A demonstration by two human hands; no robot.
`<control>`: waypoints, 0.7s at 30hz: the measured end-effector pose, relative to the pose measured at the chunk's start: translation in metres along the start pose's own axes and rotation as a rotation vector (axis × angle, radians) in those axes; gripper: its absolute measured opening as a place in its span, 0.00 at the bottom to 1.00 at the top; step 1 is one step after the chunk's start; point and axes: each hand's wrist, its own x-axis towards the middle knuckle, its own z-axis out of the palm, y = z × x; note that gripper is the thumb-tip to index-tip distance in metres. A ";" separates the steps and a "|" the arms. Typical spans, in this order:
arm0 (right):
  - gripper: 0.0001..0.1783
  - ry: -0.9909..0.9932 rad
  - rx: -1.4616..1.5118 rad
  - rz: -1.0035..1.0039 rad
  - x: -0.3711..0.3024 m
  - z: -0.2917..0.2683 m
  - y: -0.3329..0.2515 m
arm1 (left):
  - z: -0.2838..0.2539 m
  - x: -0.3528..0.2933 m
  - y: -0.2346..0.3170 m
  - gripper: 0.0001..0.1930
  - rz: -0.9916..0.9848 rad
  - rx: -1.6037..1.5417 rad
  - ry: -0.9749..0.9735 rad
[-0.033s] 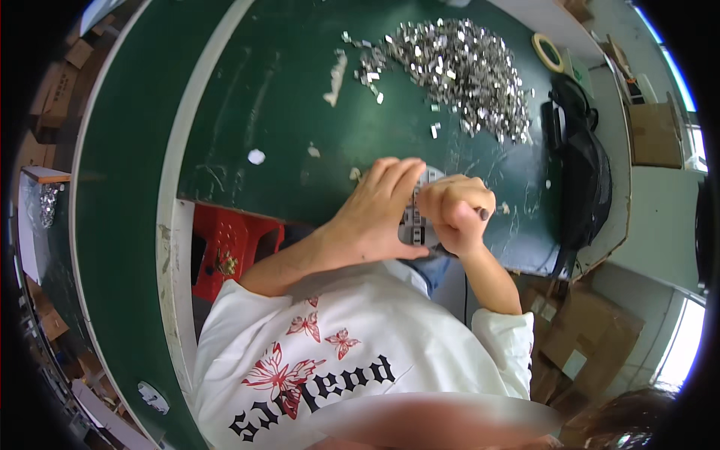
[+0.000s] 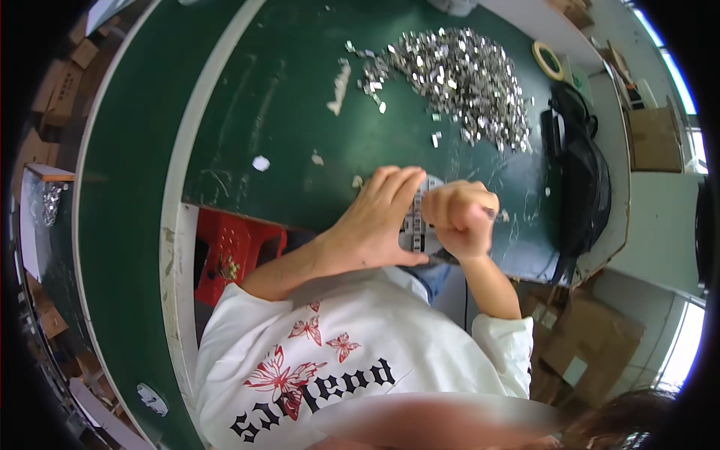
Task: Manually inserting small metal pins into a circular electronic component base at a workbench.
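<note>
At the near edge of the green table, a round pale-grey plate (image 2: 429, 238) with rows of small dark-and-light rectangular pieces lies between my hands. My left hand (image 2: 375, 221) spans its left side, with the fingers over the far rim and the thumb along the near rim. Closed into a fist, my right hand (image 2: 463, 217) is over the plate's right side. A slim stick-like tool (image 2: 490, 214) with a dark end pokes out of that fist; its working end is hidden under the hand.
A big heap of small shiny metal pieces (image 2: 472, 82) covers the table's far part. A tape roll (image 2: 547, 60) and a black bag (image 2: 585, 172) are at the right. White scraps (image 2: 260, 163) lie about. Below the table's edge at left is a red plastic stool (image 2: 229, 247).
The whole scene sits slightly lower in the picture, and a pale container now shows at the top edge. My right fist has turned a little; both hands stay at the plate.
</note>
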 end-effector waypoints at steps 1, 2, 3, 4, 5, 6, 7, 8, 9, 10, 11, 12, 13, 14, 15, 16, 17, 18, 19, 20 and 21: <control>0.26 0.062 0.146 -0.016 0.000 -0.003 -0.004 | -0.006 0.001 -0.001 0.55 0.013 0.033 0.017; 0.26 0.110 0.301 -0.025 0.000 -0.006 -0.007 | -0.016 -0.002 -0.003 0.55 -0.009 0.067 0.062; 0.26 0.144 0.324 -0.069 0.000 -0.008 -0.016 | -0.026 -0.005 -0.007 0.54 -0.026 0.094 0.096; 0.26 0.178 0.349 -0.112 0.002 -0.011 -0.025 | -0.039 -0.007 -0.012 0.54 -0.044 0.122 0.131; 0.26 0.174 0.323 -0.140 0.000 -0.016 -0.035 | -0.059 -0.009 -0.016 0.55 -0.117 0.146 0.206; 0.26 0.175 0.289 -0.168 -0.002 -0.021 -0.043 | -0.081 -0.012 -0.024 0.55 -0.183 0.162 0.280; 0.26 0.163 0.309 -0.191 -0.003 -0.026 -0.049 | -0.103 -0.016 -0.031 0.54 -0.292 0.220 0.406; 0.26 0.125 0.193 -0.201 -0.003 -0.030 -0.053 | -0.126 -0.019 -0.038 0.52 -0.397 0.274 0.532; 0.26 0.079 0.083 -0.203 -0.003 -0.033 -0.056 | -0.151 -0.025 -0.043 0.49 -0.475 0.352 0.630; 0.26 0.066 0.100 -0.217 -0.004 -0.035 -0.057 | -0.175 -0.029 -0.051 0.46 -0.549 0.424 0.727; 0.25 0.063 0.057 -0.213 -0.005 -0.038 -0.056 | -0.197 -0.038 -0.061 0.43 -0.597 0.667 0.807; 0.24 0.073 -0.001 -0.208 -0.007 -0.040 -0.057 | -0.211 -0.043 -0.080 0.40 -0.636 0.898 0.871; 0.23 0.084 -0.060 -0.201 -0.008 -0.042 -0.056 | -0.220 -0.048 -0.098 0.40 -0.634 0.912 0.878; 0.23 0.078 -0.051 -0.209 -0.009 -0.044 -0.054 | -0.227 -0.052 -0.117 0.39 -0.793 1.164 0.839; 0.23 0.087 -0.091 -0.197 -0.010 -0.046 -0.049 | -0.235 -0.048 -0.129 0.37 -0.951 1.412 0.787; 0.22 0.101 -0.136 -0.183 -0.011 -0.048 -0.043 | -0.246 -0.033 -0.133 0.37 -1.017 1.301 0.671; 0.22 0.116 -0.179 -0.166 -0.013 -0.049 -0.039 | -0.258 -0.018 -0.136 0.37 -1.079 1.186 0.552; 0.22 0.121 -0.179 -0.169 -0.014 -0.051 -0.035 | -0.271 -0.001 -0.155 0.36 -1.036 1.122 0.482; 0.21 0.122 -0.243 -0.152 -0.015 -0.053 -0.033 | -0.284 0.016 -0.181 0.35 -0.995 1.058 0.412; 0.21 0.121 -0.311 -0.134 -0.016 -0.055 -0.032 | -0.294 0.032 -0.216 0.35 -0.887 0.970 0.467; 0.21 0.114 -0.371 -0.119 -0.015 -0.056 -0.031 | -0.303 0.045 -0.252 0.35 -0.783 0.886 0.526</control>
